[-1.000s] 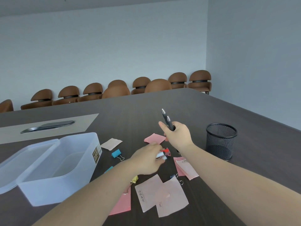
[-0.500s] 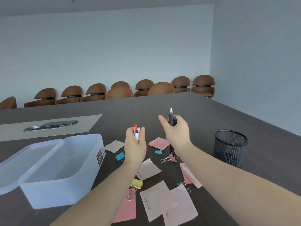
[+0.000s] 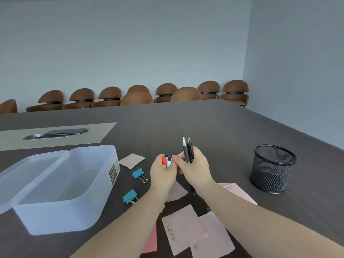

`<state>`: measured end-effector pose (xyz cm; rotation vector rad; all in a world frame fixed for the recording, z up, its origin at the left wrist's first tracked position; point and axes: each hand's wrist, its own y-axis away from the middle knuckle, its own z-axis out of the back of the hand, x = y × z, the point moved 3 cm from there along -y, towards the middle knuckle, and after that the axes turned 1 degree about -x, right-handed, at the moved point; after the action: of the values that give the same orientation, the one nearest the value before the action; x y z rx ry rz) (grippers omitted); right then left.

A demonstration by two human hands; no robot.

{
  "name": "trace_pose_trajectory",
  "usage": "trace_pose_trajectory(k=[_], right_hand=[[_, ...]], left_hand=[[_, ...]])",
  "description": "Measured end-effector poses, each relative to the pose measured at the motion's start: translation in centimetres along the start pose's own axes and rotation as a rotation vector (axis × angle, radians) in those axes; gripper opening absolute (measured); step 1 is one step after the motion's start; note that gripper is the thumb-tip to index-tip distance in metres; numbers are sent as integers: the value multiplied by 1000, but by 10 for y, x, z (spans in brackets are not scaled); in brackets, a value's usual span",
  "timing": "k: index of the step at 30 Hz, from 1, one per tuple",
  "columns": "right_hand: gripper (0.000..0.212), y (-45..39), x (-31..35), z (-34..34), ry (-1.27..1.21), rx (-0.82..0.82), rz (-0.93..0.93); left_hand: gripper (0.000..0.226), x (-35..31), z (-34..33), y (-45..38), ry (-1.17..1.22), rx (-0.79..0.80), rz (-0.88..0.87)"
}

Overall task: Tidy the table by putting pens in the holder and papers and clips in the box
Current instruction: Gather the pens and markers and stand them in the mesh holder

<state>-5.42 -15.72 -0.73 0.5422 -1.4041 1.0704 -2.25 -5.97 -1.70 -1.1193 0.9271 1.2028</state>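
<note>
Left hand, gripping markers, now touching right hand, gripping dark pens. Bundling likely; holder at three o'clock, empty.

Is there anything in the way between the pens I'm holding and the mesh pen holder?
Nothing visible. The right hand holds the black pens upright, the left hand the marker pens, and only bare table lies between them and the open-topped mesh holder to the right. The pink papers lie flat, nearer you.

The left hand hides the lower barrels of its markers.
</note>
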Motion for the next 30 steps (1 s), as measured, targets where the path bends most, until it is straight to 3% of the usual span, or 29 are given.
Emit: trace_pose_trajectory(k=[3,9,14,16,18,23,27,30], right_hand=[[23,-1,2,-1,-14,17,5],[31,-5,25,17,-91,-23,21],[35,-26,61,76,-121,-171,62],[35,-35,70,109,-141,-230,74],[33,-43,75,144,-138,-296,79],[24,-55,50,198,-33,-355,2],[24,-58,25,212,19,-389,-52],[21,-58,15,219,35,-403,-58]], left_hand=[[32,0,-4,-1,15,0,40],[31,-27,-12,-5,128,-17,46],[59,-86,-54,-4,248,88,59],[52,-118,-78,4,240,133,12],[27,-144,-104,13,254,180,-28],[33,-161,-171,35,236,298,-25],[46,-146,-202,39,178,302,-25],[36,-141,-207,41,119,304,-66]])
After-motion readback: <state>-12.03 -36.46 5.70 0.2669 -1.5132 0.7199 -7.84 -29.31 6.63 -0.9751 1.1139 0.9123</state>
